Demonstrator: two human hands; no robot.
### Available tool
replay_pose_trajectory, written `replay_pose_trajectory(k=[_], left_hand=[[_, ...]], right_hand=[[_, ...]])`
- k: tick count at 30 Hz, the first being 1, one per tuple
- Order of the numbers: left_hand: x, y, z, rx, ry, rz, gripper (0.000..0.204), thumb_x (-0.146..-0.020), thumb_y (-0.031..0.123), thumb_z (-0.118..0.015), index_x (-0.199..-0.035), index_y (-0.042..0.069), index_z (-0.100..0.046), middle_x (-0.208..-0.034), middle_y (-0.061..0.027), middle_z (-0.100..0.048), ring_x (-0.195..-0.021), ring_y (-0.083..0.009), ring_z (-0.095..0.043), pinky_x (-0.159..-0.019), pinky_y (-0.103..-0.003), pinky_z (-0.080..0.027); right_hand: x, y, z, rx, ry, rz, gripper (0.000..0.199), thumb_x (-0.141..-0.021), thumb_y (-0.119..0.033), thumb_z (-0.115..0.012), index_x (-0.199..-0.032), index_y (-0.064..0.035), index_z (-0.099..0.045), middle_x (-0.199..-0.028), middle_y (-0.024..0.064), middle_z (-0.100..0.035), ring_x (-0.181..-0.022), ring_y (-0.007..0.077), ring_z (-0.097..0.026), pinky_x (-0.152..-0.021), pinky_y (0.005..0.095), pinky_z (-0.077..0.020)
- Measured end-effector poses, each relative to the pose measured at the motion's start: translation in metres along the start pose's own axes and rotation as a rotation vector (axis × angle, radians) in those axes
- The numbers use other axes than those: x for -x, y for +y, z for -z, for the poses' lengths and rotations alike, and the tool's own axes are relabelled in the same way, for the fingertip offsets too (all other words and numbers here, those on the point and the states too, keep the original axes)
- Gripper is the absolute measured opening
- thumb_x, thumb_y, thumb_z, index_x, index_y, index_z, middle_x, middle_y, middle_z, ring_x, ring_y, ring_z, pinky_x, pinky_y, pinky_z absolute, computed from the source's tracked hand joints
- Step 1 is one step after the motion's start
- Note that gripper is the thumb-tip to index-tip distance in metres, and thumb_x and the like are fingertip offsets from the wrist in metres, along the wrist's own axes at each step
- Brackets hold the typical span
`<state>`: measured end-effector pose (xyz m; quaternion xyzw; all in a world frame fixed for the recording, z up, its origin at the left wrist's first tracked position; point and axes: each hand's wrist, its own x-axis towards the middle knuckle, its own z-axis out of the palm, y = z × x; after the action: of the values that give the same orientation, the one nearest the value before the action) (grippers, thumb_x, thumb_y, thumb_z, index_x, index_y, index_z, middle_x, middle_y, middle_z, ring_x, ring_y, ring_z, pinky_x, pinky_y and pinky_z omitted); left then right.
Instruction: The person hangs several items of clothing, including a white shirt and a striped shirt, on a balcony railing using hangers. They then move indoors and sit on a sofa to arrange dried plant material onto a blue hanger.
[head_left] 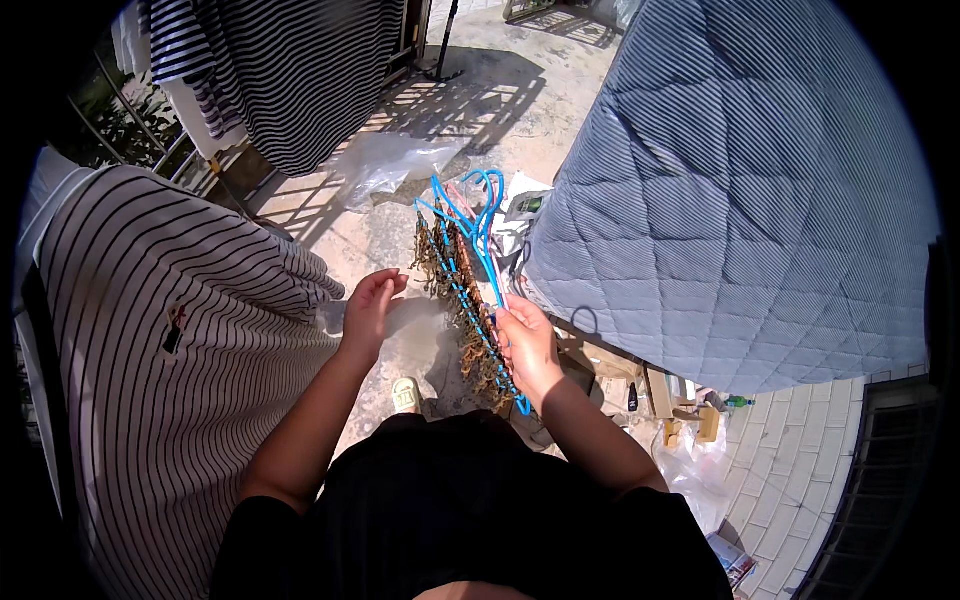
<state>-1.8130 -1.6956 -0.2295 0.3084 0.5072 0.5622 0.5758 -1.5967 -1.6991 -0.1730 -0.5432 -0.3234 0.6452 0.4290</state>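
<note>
My right hand (527, 340) is closed around blue clothes hangers (484, 235), bunched together in front of me with their hooks pointing away. Shrivelled brown strips (462, 290), which look like dried plant pieces, hang in a dense row along the hangers' lower bars. A thin pinkish hanger part shows among the blue ones. To the left of the strips, apart from them, my left hand (372, 305) has its fingers loosely bent and nothing visible in it.
Striped cloth (170, 290) hangs close on the left, with darker striped cloth (300, 80) beyond. A blue-grey quilted cover (730, 190) hangs at the right. Clear plastic sheeting (395, 160) lies on the concrete floor. Wooden pieces (665, 395) stand lower right.
</note>
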Motion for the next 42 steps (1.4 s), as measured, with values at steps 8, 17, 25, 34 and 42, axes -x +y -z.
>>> replay_pose_trajectory(k=[8, 17, 25, 34, 42], left_hand=[[-0.16, -0.011, -0.027, 0.13, 0.043, 0.135, 0.023, -0.092, 0.019, -0.045, -0.108, 0.004, -0.051, -0.102, -0.0065, -0.06, -0.097, -0.0139, -0.056, -0.083, -0.028, -0.044], [-0.36, -0.001, -0.116, 0.087, 0.016, 0.233, 0.026, -0.091, 0.019, -0.047, -0.11, 0.002, -0.051, -0.102, -0.0059, -0.06, -0.096, -0.0135, -0.055, -0.082, -0.027, -0.043], [-0.565, 0.006, -0.174, 0.036, -0.063, 0.321, 0.022, -0.092, 0.016, -0.044, -0.109, 0.005, -0.053, -0.101, -0.0055, -0.06, -0.093, -0.0126, -0.055, -0.077, -0.026, -0.044], [-0.838, 0.078, -0.315, -0.22, -0.457, 0.205, 0.024, -0.09, 0.022, -0.049, -0.107, 0.006, -0.053, -0.099, -0.0029, -0.06, -0.091, -0.0116, -0.054, -0.078, -0.025, -0.041], [-0.958, 0.067, -0.524, -0.24, -0.975, 0.378, 0.022, -0.092, 0.019, -0.045, -0.108, 0.005, -0.052, -0.099, -0.0037, -0.06, -0.092, -0.0117, -0.055, -0.08, -0.028, -0.042]], right_hand=[[-0.215, -0.075, -0.019, -0.014, 0.025, 0.057, 0.027, -0.085, -0.008, -0.054, -0.109, 0.0023, -0.048, -0.071, 0.0005, -0.049, -0.047, 0.0039, -0.039, -0.039, 0.0183, -0.0303], [-0.399, -0.171, 0.064, 0.113, 0.155, 0.152, 0.025, -0.085, -0.004, -0.054, -0.109, 0.0003, -0.049, -0.069, -0.0031, -0.048, -0.047, 0.001, -0.037, -0.039, 0.0154, -0.0282], [-0.563, -0.264, 0.129, 0.07, 0.377, 0.21, 0.026, -0.086, -0.012, -0.055, -0.109, -0.0029, -0.049, -0.06, -0.0037, -0.045, -0.044, 0.0025, -0.037, -0.037, 0.0165, -0.0277], [-0.711, -0.372, 0.184, -0.08, 0.631, 0.566, 0.029, -0.086, -0.006, -0.054, -0.114, -0.0052, -0.046, -0.069, -0.0044, -0.049, -0.048, 0.0007, -0.036, -0.041, 0.0151, -0.0271], [-0.814, -0.455, 0.25, -0.238, 0.762, 0.569, 0.029, -0.085, 0.0, -0.051, -0.113, -0.001, -0.046, -0.078, -0.0006, -0.051, -0.059, 0.003, -0.043, -0.05, 0.0164, -0.0329]])
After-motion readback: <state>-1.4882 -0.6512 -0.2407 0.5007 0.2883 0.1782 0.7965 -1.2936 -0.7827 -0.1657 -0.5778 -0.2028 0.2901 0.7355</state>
